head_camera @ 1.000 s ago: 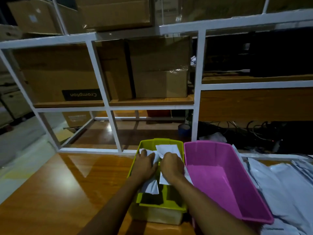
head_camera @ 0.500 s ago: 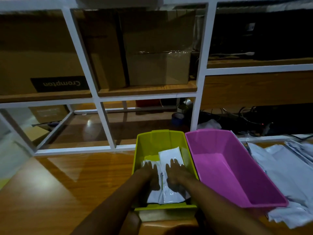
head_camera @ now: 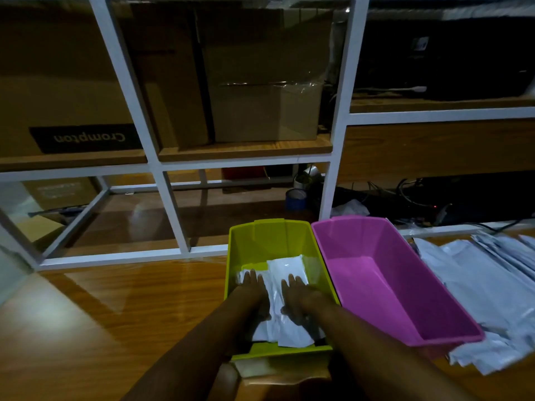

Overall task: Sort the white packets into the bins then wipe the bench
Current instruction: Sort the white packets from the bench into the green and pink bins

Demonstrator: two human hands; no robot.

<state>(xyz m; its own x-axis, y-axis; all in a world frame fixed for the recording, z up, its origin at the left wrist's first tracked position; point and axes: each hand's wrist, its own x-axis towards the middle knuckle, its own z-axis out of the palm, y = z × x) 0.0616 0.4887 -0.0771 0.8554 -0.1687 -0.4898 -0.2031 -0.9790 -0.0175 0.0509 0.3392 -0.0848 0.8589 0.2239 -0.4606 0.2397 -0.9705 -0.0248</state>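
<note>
Both hands are down inside the lime-green plastic bin, which stands near the middle of the glossy wooden bench, toward its far edge. The left hand and right hand lie flat side by side, fingers straight and slightly spread. They press on the folded white plastic packets that cover the bin's floor, and neither hand pinches or curls round anything.

The magenta plastic bin touches the green one on its right side, and nothing shows inside it.

Sorting looks barely begun. Only a few packets are in the green bin, while a wide, loose heap of white packets lies at the bench's right edge, just beside the magenta bin and running out of view. That whole heap remains to be divided between the bins.

Wiping has not started, judging by the cluttered right end, and no cloth is visible.

Behind the bench stands a white metal shelf frame holding brown cardboard boxes.
</note>
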